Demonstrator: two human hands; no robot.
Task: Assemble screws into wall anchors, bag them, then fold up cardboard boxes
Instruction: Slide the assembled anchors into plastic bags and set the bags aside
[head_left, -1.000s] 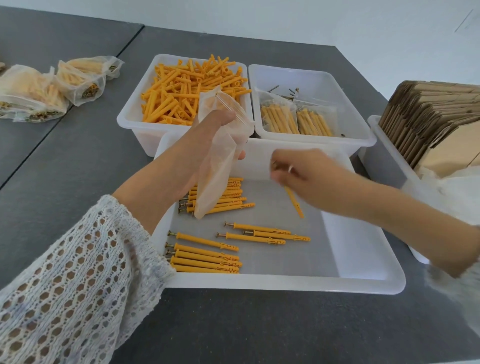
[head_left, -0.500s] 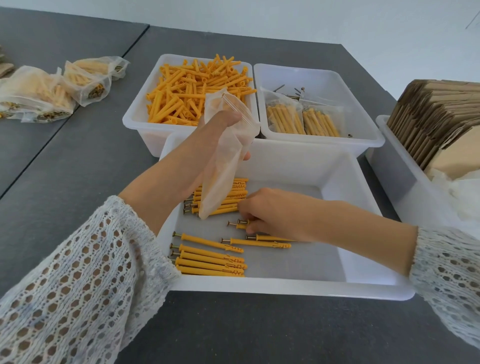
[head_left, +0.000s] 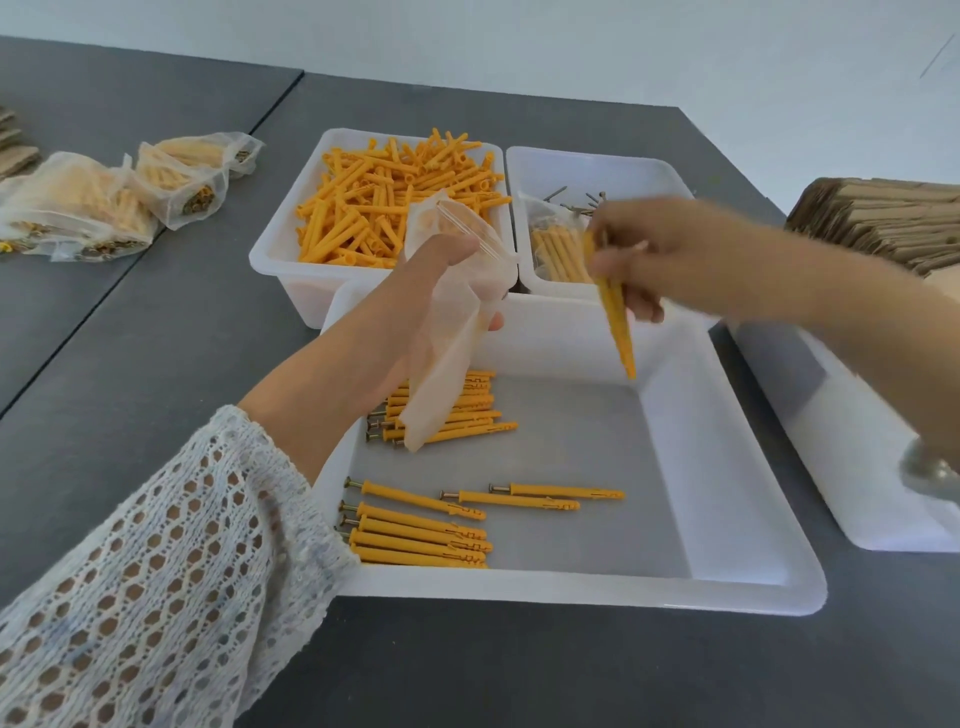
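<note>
Left hand (head_left: 441, 291) grips an empty bag (head_left: 447, 338) with its mouth up. Right hand (head_left: 654, 254), blurred, pinches an anchor (head_left: 615, 317) pointing down; its screw head is hard to make out.

The middle and right of the front tray's (head_left: 737, 525) floor are left bare. Its left side is taken up by two groups of assembled anchors (head_left: 415, 525), the far group partly covered by a hanging plastic bag (head_left: 447, 332). The far edge is closed off by the anchor bin (head_left: 280, 249) and screw bin (head_left: 670, 171).
</note>
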